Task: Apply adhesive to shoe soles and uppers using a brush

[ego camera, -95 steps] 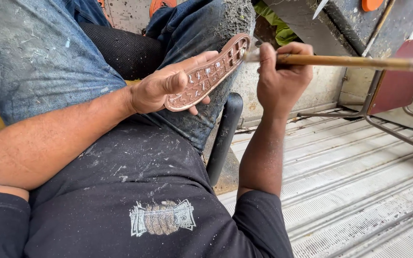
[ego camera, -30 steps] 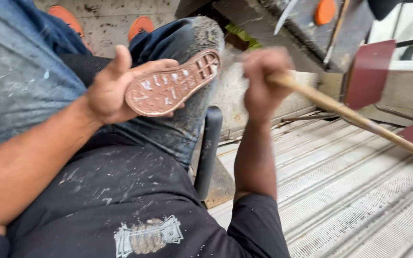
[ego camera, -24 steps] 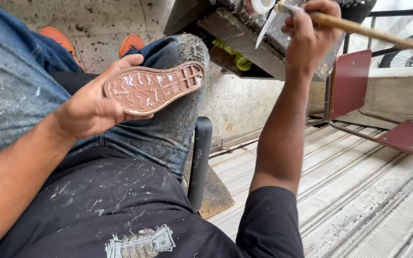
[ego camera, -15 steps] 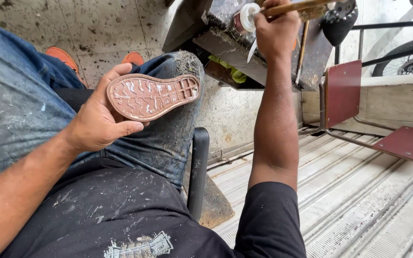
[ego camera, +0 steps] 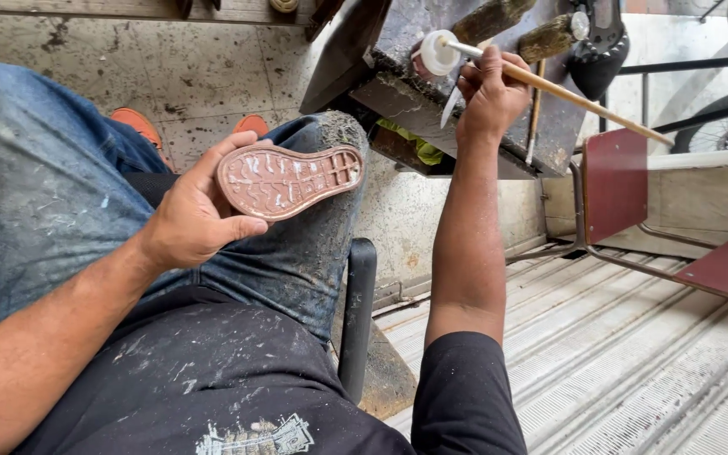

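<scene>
Head view: the left hand is gripping a reddish-brown rubber shoe sole, tread side up, with the fingers curled under its heel end and the thumb pressing on the near edge. The sole is resting over the raised knee of the paint-speckled blue jeans, at about 10 o'clock from the frame's centre.

The right hand, at about 1 o'clock, is clenching a long wooden-handled brush, whose tip is reaching into a small white round pot sitting on a grimy dark workbench. What the pot is holding cannot be seen; glue is only a guess from the whitish streaks shining on the sole's tread.

Risks, as I judge them: the pot is standing near the bench's edge, so a hard push from the brush could be tipping it over. An overloaded brush could be dripping onto the jeans or the ribbed grey metal floor on its way back. The sole is being held by 1 end only, so pressure on the toe could be twisting it loose. A red metal folding frame is standing close to the long handle and could be snagging it.
</scene>
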